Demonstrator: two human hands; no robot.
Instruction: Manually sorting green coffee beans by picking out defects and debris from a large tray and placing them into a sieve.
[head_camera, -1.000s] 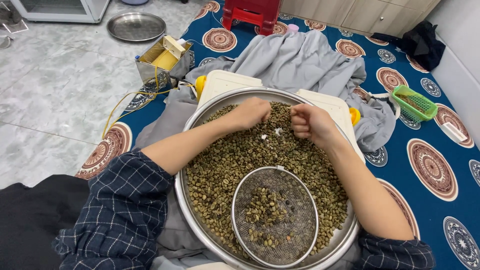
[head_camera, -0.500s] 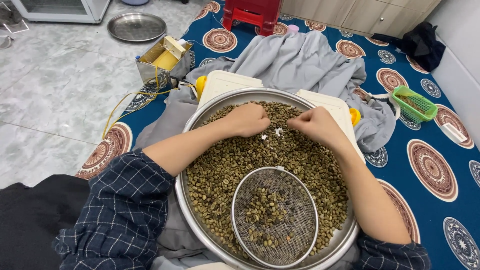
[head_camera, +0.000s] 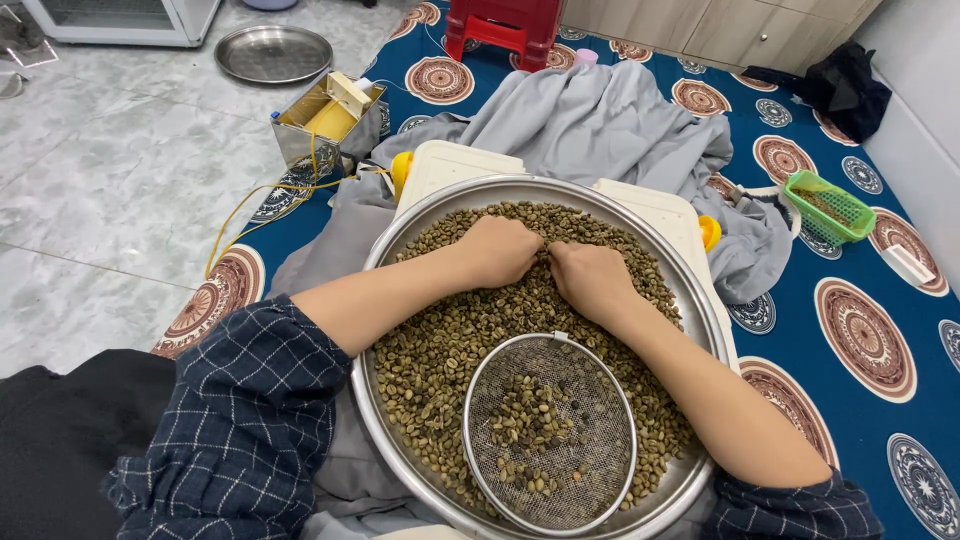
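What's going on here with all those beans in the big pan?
A person sits over a wide metal tray heaped with greenish beans, probably unroasted coffee. Both bare hands lie in the pile side by side, the left hand and the right hand nearly touching, fingers curled down into the beans. A round mesh sieve with a small batch of beans rests on the pile, nearer the person. Neither hand touches it.
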